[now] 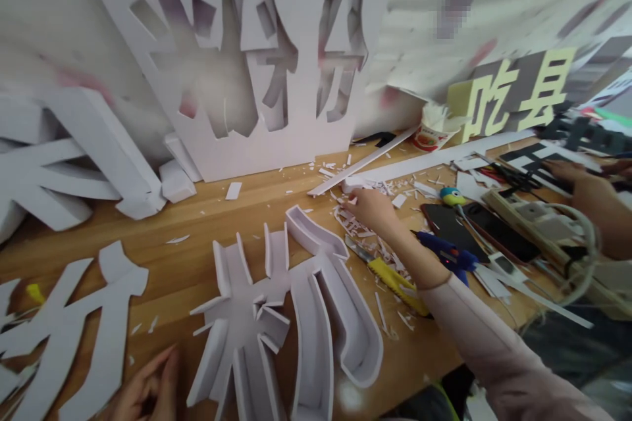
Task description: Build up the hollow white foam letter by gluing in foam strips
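My right hand [372,209] reaches forward over white scraps, fingertips pinched at the near end of a long white foam-board strip [439,161]. At the bottom edge my left hand [151,385] is partly cut off, its thumb and fingers together; anything between them is hidden. Between the hands lies a white foam-board character [247,302], with upright walls along many of its edges and some edges bare. A flat white character [93,322] lies left of my left hand. Below my right forearm are a yellow utility knife [397,286] and a blue glue gun [447,251].
A white board [306,145] with cut-out characters leans at the back. A walled white character [74,164] stands left. A paper tub [433,128], phones [501,230] and a power strip [538,237] sit right. Another person's hand [573,174] touches black-and-white pieces at far right.
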{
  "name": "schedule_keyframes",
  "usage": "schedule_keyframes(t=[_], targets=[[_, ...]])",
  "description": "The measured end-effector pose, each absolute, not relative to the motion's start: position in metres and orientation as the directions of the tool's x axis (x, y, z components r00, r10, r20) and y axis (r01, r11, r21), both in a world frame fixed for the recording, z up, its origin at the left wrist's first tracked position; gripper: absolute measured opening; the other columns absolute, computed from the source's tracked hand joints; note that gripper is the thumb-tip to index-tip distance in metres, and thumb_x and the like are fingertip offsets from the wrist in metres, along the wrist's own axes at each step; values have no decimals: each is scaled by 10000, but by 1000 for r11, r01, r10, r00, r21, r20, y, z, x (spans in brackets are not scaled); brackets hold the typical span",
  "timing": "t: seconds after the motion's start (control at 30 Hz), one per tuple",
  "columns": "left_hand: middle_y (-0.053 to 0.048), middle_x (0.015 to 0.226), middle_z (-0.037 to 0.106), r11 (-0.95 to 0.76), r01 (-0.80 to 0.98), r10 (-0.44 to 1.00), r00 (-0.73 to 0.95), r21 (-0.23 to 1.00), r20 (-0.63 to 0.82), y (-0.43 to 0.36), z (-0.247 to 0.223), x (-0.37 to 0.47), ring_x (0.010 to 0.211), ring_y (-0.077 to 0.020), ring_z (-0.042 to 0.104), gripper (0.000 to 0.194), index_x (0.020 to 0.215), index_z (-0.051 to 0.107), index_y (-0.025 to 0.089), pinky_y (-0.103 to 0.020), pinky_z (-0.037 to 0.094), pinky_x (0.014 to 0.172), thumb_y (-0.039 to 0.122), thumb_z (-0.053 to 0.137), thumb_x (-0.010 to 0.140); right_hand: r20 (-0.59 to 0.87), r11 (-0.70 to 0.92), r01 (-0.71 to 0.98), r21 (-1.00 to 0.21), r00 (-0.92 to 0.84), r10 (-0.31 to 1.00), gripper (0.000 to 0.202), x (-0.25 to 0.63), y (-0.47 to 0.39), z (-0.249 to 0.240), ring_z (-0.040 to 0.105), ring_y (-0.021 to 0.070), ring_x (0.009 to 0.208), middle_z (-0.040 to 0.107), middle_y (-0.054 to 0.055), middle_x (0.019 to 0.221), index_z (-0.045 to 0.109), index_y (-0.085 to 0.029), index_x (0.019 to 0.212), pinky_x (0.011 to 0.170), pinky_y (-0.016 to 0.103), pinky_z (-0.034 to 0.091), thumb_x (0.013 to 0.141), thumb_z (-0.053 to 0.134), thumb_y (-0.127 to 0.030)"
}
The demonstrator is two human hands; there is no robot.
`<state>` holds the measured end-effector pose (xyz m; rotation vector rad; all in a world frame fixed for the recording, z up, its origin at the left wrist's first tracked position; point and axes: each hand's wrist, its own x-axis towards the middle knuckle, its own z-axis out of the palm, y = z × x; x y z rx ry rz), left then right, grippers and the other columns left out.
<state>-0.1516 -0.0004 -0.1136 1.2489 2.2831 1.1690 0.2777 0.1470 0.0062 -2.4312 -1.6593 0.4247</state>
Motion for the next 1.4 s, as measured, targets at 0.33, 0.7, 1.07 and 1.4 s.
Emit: schedule_keyframes(t=[0.33, 0.7, 1.07, 1.4], targets=[[7, 631, 674, 320, 555, 839, -543, 768, 42, 1, -79, -137, 635, -224, 641, 360, 899, 748, 231, -344, 520, 686, 547, 679, 741, -307, -276, 574, -771, 45, 951, 307, 289, 125, 23, 609, 122, 710, 636, 2, 905, 636, -155, 1037, 642, 278, 542, 1012, 603, -459], [-64, 955, 783, -259, 329, 957, -42, 908, 288, 1, 41, -17, 864, -211, 736, 323, 1041, 771, 230, -299, 596, 773, 499, 711, 873, -190, -209, 28, -978, -547, 816, 560, 204, 46, 65, 218, 48, 481, 338, -113, 578, 515, -195, 794, 441, 216, 158, 792, 713, -719], [-13, 800, 754, -363, 339, 925, 244, 868, 292, -19, 18, -7, 750, -153, 723, 205, 923, 721, 241, -213, 566, 703, 277, 535, 1001, 165, 415, 520, -746, -460, 873, 185, 196, 8, 83, 536, 92, 644, 598, -51, 739, 648, -232, 911, 587, 232, 370, 981, 660, -403], [-20, 895, 786, -334, 473, 916, -42, 815, 400, -21, -2, -37, 755, -141, 739, 113, 1006, 753, 247, -211, 595, 716, 252, 673, 927, 28, 287, 539, -792, -437, 899, 176, 180, 26, 74, 472, 74, 510, 553, -75, 597, 651, -242, 789, 479, 210, 340, 946, 646, -323]])
